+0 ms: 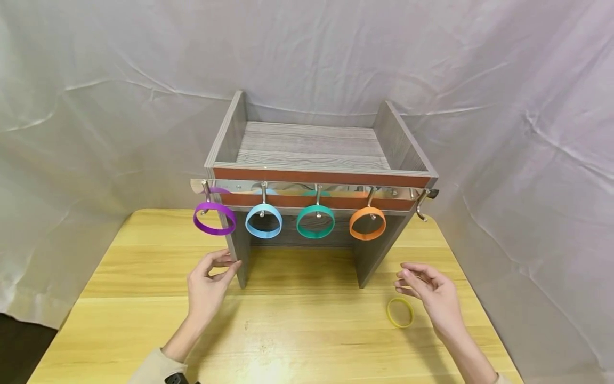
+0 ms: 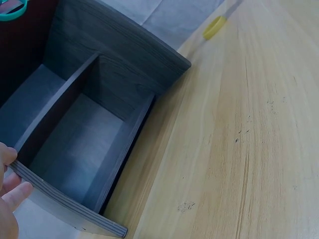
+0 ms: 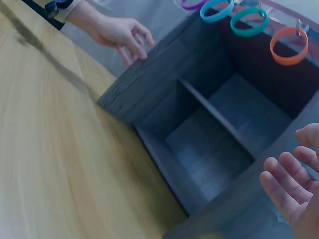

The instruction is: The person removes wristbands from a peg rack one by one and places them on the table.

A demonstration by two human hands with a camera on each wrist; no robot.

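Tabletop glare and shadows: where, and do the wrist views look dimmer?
Head view: bright glare patch on the tabletop, bottom edge; soft shadows by the left forearm and right forearm; left wrist view: dimmer, gray rack bluish inside; right wrist view: also dimmer, with a dark shadow streak, upper left.

Shelf unit (image 1: 312,141) stands on counter (image 1: 307,320); four rings (image 1: 315,234) hang from its 6 o'clock rail (image 1: 292,188). Loose ring (image 1: 389,313) lies at 5 o'clock, left hand (image 1: 208,288) at 8, right hand (image 1: 437,296) at 4.
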